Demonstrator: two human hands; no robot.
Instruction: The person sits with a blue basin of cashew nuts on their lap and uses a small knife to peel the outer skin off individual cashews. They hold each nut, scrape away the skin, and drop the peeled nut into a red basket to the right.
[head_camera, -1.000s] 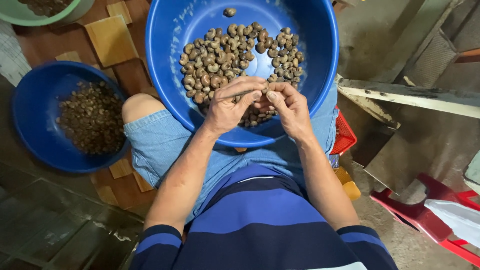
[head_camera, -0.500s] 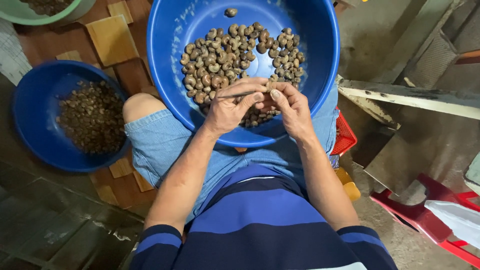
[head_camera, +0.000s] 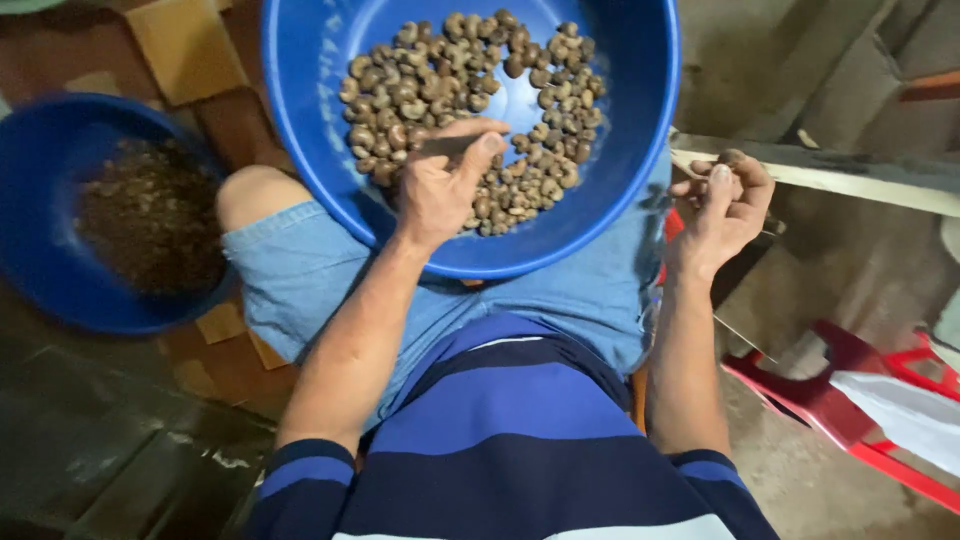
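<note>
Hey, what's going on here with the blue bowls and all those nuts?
A seated person in a striped shirt has a large blue basin of brown, curved nuts on their lap. The left hand rests over the nuts in the basin and holds a thin tool. The right hand is out past the basin's rim, pinching a small piece in a closed grip. A second blue basin on the floor to the person's left holds darker, finer bits.

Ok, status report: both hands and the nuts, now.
Left hand over big basin, pinching a thin tool, fingers on nuts. Right hand off to the side past the rim, holding a nut. Nothing blocking.
</note>
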